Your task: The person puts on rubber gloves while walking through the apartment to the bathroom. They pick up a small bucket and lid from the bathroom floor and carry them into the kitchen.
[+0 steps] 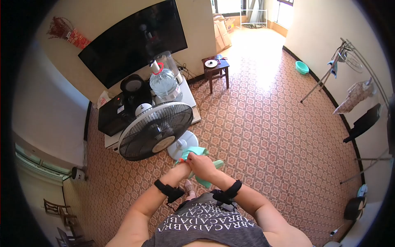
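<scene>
In front of my body, both hands are close together at a limp mint-green cloth [197, 150] with a small orange part. My right hand [201, 166] is closed, with the cloth bunched at its fingers. My left hand [182, 169] is against it on the left, also closed at the cloth, its fingers partly hidden. Pale green folds stick out to the right and hang below the hands. The cloth's exact kind cannot be made out. Just beyond the hands stands a floor fan [156, 129] with a black grille and a white base [190, 140].
Behind the fan, a low white cabinet [187, 94] bears a large water bottle [164, 84] and black speakers [113, 115]. A small wooden stool [212, 73] stands farther back. Clothes hang on a drying rack [325, 78] at right, near a green basin [302, 67]. The floor is patterned tile.
</scene>
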A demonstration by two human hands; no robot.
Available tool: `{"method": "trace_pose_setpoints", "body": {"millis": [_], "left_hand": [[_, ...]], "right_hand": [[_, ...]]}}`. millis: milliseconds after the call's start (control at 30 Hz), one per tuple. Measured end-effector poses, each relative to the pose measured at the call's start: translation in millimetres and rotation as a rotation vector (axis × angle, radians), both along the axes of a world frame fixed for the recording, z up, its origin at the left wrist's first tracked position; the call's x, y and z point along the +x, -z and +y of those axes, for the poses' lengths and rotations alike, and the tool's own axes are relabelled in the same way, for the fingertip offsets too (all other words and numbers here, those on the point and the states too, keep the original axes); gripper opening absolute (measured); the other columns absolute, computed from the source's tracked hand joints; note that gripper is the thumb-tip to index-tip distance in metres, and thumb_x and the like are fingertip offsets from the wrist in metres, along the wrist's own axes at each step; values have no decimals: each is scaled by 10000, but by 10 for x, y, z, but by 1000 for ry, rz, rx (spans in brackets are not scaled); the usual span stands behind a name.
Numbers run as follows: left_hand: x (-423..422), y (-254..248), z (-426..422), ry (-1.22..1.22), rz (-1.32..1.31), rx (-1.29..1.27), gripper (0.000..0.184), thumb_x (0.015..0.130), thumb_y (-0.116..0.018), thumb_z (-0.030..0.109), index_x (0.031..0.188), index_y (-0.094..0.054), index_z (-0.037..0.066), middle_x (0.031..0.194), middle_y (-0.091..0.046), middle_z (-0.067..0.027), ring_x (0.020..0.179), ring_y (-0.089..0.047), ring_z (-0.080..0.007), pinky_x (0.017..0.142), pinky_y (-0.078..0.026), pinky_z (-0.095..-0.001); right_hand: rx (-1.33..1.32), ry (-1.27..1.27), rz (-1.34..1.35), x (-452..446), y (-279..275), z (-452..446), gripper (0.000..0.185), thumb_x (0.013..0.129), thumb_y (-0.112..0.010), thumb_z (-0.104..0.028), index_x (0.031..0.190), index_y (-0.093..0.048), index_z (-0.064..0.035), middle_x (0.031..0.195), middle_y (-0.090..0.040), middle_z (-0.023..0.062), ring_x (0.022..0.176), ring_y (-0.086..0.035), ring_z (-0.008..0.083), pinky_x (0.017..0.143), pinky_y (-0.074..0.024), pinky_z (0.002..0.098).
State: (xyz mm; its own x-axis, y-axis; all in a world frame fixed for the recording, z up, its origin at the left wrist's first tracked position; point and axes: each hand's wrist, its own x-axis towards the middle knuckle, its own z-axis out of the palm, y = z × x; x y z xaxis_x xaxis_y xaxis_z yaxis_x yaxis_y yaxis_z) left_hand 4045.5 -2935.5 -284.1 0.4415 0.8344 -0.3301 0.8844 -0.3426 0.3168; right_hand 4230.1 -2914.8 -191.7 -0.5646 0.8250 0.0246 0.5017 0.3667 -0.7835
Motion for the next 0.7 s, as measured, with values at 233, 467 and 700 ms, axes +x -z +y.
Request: {"method": "trace_pose_setpoints", "body": {"millis": [233, 467, 700], "left_hand": [[-181, -297, 37, -236, -490, -434, 334, 911, -503, 148, 1218, -605, 65, 1211, -634, -179, 1056, -630, -316, 895, -504, -413], [-235, -413, -21, -433, -851, -616, 338, 924, -496, 151, 1234, -594, 58, 1225, -629, -171, 1068, -625, -302, 906, -501, -401], [-109, -488, -60, -601, -1278, -719, 343, 936, -489, 154, 1250, -582, 52, 1239, -624, -163, 1080, -619, -288, 916, -498, -389]], "right_hand": [[-18, -59, 182, -92, -182, -71, 198, 948, -578, -233, 971, -550, -39, 811, -646, 223, 803, -632, 433, 695, -484, 510], [28, -90, 259, -110, -320, -91, 205, 934, -601, -220, 982, -529, -34, 824, -647, 215, 800, -627, 435, 694, -480, 505], [-56, -66, 20, 67, -553, -188, 592, 835, -703, -532, 1031, -475, -22, 896, -660, 214, 870, -654, 429, 729, -503, 513]]}}
